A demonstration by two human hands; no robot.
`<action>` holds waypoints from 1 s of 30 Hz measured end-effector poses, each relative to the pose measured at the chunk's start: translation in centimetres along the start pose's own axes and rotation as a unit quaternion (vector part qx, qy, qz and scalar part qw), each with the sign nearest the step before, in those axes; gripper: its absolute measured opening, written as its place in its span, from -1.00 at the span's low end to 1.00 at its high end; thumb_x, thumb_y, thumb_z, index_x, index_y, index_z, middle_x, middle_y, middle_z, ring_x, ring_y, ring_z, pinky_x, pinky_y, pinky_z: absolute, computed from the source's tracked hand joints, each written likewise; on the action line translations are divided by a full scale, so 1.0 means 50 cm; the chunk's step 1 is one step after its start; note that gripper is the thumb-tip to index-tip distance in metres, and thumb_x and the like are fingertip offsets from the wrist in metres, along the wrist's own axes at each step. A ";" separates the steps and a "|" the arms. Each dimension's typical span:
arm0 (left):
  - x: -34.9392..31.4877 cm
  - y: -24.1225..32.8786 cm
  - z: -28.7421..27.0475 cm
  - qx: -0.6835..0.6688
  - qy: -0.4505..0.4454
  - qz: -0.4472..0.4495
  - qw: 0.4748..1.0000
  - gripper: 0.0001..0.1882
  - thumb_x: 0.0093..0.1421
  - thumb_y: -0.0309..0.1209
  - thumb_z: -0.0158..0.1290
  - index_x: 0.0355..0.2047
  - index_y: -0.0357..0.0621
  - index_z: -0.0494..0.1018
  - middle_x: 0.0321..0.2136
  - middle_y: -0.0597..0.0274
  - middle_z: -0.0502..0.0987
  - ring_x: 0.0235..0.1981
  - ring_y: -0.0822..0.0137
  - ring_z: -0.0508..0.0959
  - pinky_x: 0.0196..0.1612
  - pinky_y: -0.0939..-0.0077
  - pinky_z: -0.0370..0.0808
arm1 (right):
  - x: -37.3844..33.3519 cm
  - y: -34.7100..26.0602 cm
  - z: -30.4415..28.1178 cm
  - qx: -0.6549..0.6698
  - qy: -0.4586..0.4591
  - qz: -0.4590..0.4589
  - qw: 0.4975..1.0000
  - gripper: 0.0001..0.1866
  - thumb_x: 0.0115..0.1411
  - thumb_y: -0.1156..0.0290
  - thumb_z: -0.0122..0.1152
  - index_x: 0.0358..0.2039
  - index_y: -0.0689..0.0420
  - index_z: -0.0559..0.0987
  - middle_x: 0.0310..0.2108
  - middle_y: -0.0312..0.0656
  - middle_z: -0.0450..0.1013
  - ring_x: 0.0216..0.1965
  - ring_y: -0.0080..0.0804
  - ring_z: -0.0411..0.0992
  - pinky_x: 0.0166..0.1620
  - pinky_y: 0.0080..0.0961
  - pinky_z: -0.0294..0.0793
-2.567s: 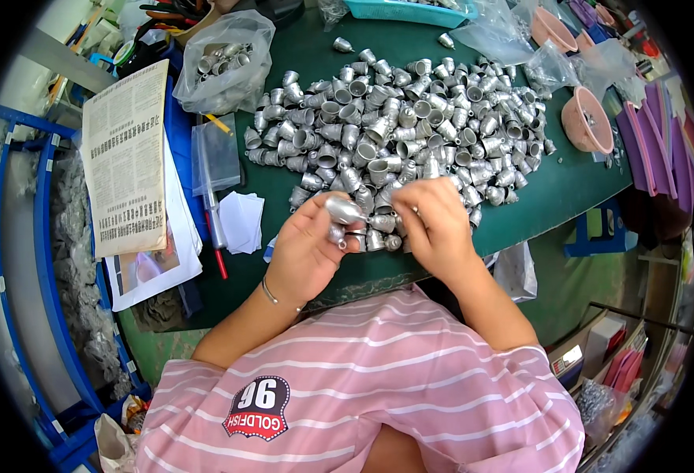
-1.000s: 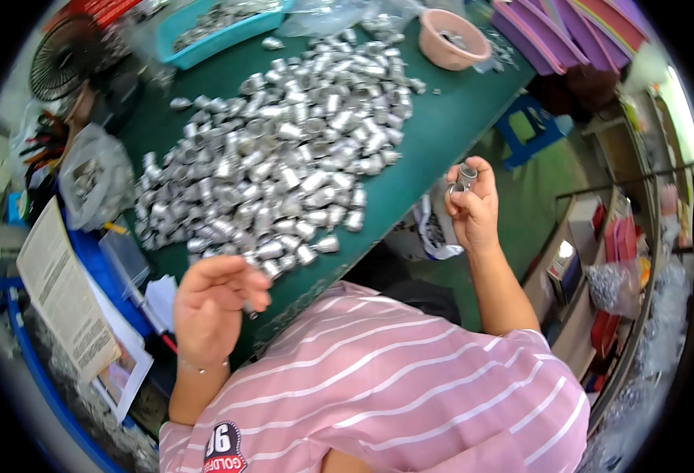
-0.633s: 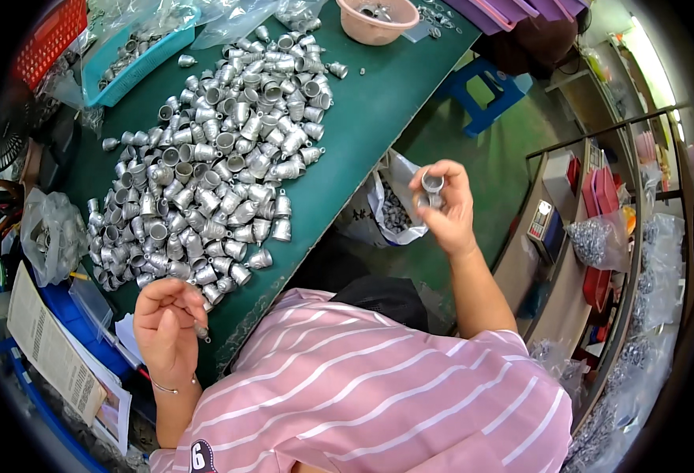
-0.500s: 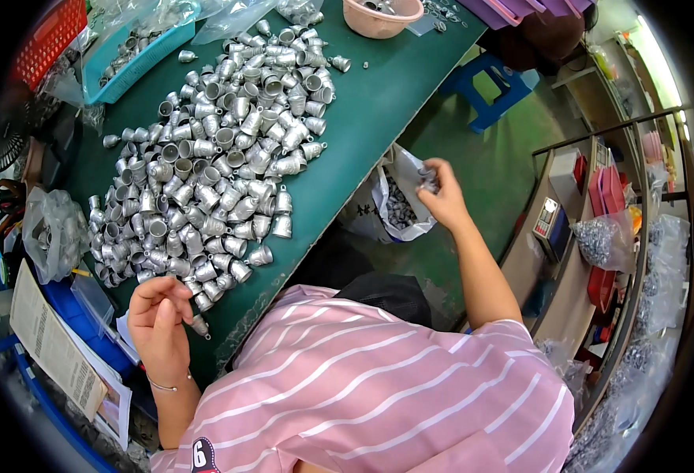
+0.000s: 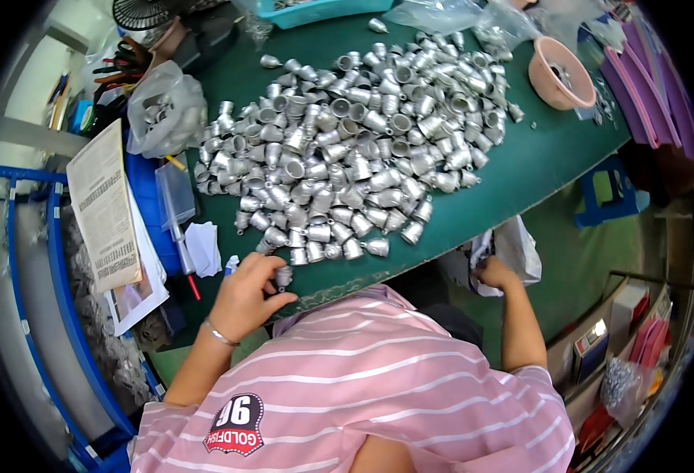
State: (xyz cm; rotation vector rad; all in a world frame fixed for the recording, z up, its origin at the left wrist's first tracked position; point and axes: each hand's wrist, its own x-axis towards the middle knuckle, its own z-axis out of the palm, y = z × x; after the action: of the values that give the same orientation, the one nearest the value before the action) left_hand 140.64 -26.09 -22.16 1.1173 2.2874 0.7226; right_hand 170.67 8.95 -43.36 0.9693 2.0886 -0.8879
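A wide heap of silver bell-shaped metal caps (image 5: 339, 150), each with a small loop, covers the green table (image 5: 552, 162). At the near edge of the heap is my left hand (image 5: 244, 296), thumb and forefinger curved apart. One single cap (image 5: 284, 277) lies between their tips, and I see no firm grip on it. Below the table's edge, my right hand (image 5: 498, 274) reaches into the mouth of a white bag (image 5: 519, 251). Its fingers are mostly hidden there, so what they hold does not show.
A pink bowl (image 5: 548, 88) with metal parts stands at the right, near purple trays (image 5: 639, 87). A turquoise basket (image 5: 315, 11) is at the back. On the left are a clear plastic bag (image 5: 167, 110), papers (image 5: 104, 209) and a red-tipped pen (image 5: 192, 276). A blue stool (image 5: 611, 195) stands beyond the table.
The view has turned, and the heap now appears more centred. My right hand, which held grey metal pieces above the bag, has gone down into its mouth. My left hand's fingers have come around the single cap.
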 end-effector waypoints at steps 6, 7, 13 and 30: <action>0.007 -0.030 0.044 -0.027 0.085 0.042 0.995 -0.61 -0.17 -0.53 0.22 -0.26 -0.19 0.41 -0.53 0.21 0.36 -0.64 0.37 0.39 -0.57 0.56 0.36 | -0.218 -0.245 -0.194 0.365 0.166 -0.270 0.875 -0.95 0.04 0.55 0.13 -0.49 0.26 0.47 -0.58 -0.25 0.43 -0.52 -0.55 0.40 -0.44 -0.60 0.39; 0.005 -0.026 0.042 -0.027 0.084 0.032 0.996 -0.59 -0.17 -0.50 0.23 -0.25 -0.19 0.41 -0.55 0.20 0.35 -0.65 0.36 0.38 -0.57 0.55 0.35 | -0.232 -0.290 -0.202 0.282 0.221 -0.327 0.874 -0.95 0.02 0.57 0.14 -0.47 0.25 0.47 -0.54 -0.22 0.42 -0.50 -0.49 0.40 -0.43 -0.57 0.39; 0.008 -0.028 0.023 -0.011 0.112 0.059 0.992 -0.57 -0.24 -0.45 0.30 -0.32 -0.21 0.41 -0.62 0.26 0.31 -0.67 0.40 0.31 -0.61 0.57 0.28 | -0.199 -0.457 -0.176 0.036 0.433 -0.461 0.774 -0.68 -0.10 0.67 0.08 -0.26 0.19 0.49 -0.21 -0.04 0.38 -0.23 -0.07 0.36 -0.18 -0.32 0.38; 0.074 0.031 0.028 -0.109 0.094 0.191 0.971 -0.76 -0.06 -0.46 0.20 -0.34 -0.22 0.47 -0.60 0.28 0.38 -0.67 0.49 0.39 -0.59 0.66 0.35 | -0.132 -0.570 -0.321 0.269 0.391 -0.440 0.763 -0.78 -0.15 0.48 0.22 -0.42 0.18 0.45 -0.32 -0.22 0.35 -0.50 -0.59 0.25 -0.41 -0.62 0.34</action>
State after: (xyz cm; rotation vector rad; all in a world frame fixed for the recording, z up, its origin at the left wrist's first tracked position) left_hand 140.38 -21.91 -22.92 1.4508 2.0926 1.2428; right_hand 146.32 5.05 -20.89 0.6075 3.2114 -1.8788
